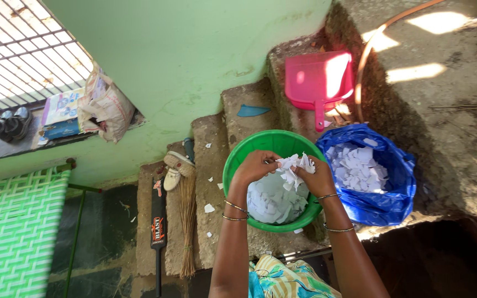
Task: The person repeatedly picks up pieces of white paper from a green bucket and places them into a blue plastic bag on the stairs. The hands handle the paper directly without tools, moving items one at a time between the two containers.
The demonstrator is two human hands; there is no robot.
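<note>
Concrete steps are seen from above, set against a pale green wall. A blue plastic bag is stood open on a step, just right of a green tub and touching it; a layer of white paper pieces is held in the bag. The tub is partly filled with larger torn white paper, so that its inner wall is left visible above the heap. A pink dustpan is propped on the step above the tub, and a straw broom and a dark bat are laid on the lower steps to the left. A crumpled bunch of paper is held over the tub between both hands: the left hand is closed on its left edge, the right hand on its right edge. Stray scraps are scattered over the steps. By the look of it, the tearing is judged to be well under way but unfinished: pieces are already gathered in both containers, while uncut paper remains in the tub and in the hands.
</note>
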